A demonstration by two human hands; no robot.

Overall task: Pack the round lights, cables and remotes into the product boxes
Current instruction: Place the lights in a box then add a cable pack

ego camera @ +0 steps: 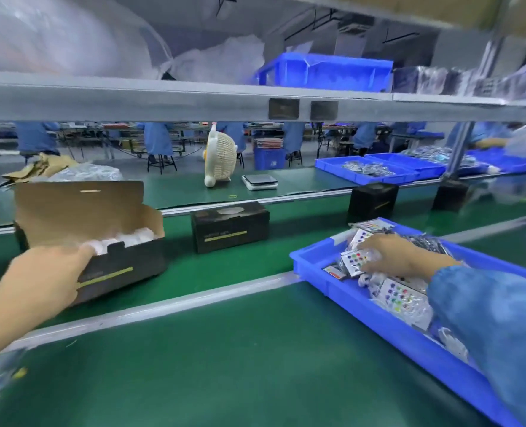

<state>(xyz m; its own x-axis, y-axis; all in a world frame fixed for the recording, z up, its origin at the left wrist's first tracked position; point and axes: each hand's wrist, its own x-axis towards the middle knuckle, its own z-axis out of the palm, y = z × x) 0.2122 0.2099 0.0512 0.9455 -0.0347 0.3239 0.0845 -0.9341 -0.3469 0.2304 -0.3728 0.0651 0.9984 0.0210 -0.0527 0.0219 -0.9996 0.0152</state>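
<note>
An open black product box (123, 266) with a raised brown lid stands on the green conveyor belt at the left. White round lights (123, 237) show inside it. My left hand (44, 278) grips the box's near left end, thumb over the rim. At the right, a blue tray (312, 269) holds bagged white remotes with coloured buttons (355, 261) and bagged cables. My right hand (394, 254) reaches into the tray and lies on the remotes; whether its fingers grasp one is hidden.
Closed black product boxes stand on the belt at the centre (230, 226) and further right (372, 201). Beyond the belt sit a small cream fan (220, 155), a scale (260, 181) and blue trays of bagged parts (366, 169). A grey shelf (163, 100) runs overhead.
</note>
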